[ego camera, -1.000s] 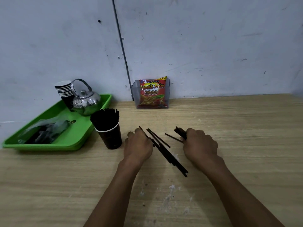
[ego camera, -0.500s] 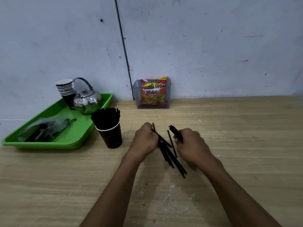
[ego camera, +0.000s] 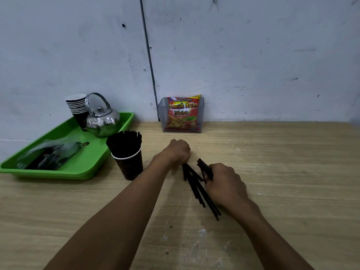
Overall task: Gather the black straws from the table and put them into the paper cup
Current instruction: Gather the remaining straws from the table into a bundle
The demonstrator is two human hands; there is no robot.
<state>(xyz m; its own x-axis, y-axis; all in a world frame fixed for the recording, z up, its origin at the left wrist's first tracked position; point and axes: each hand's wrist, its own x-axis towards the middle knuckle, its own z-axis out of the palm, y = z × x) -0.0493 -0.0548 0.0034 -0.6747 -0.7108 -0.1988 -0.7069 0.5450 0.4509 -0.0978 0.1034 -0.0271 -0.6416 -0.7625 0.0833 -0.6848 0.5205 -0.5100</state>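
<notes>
Several black straws point(ego camera: 196, 187) lie bunched on the wooden table point(ego camera: 282, 172) between my two hands. My left hand point(ego camera: 176, 152) is curled over the far ends of this bunch and grips them. My right hand point(ego camera: 224, 184) holds a small bundle of straws point(ego camera: 204, 167) whose ends stick out past its fingers. A dark paper cup point(ego camera: 129, 165) with a white rim stands to the left of my left hand, packed with upright black straws point(ego camera: 123, 142).
A green tray point(ego camera: 83, 168) at the left holds a steel kettle point(ego camera: 102, 119), a stack of paper cups point(ego camera: 78, 108) and a plastic bag point(ego camera: 52, 154) of dark items. A clear holder with a French fries packet point(ego camera: 182, 114) stands against the wall.
Both hands have drawn together, sweeping the scattered straws into one tighter bunch. My left hand moved right and farther up the straws; my right hand shifted nearer with its bundle.
</notes>
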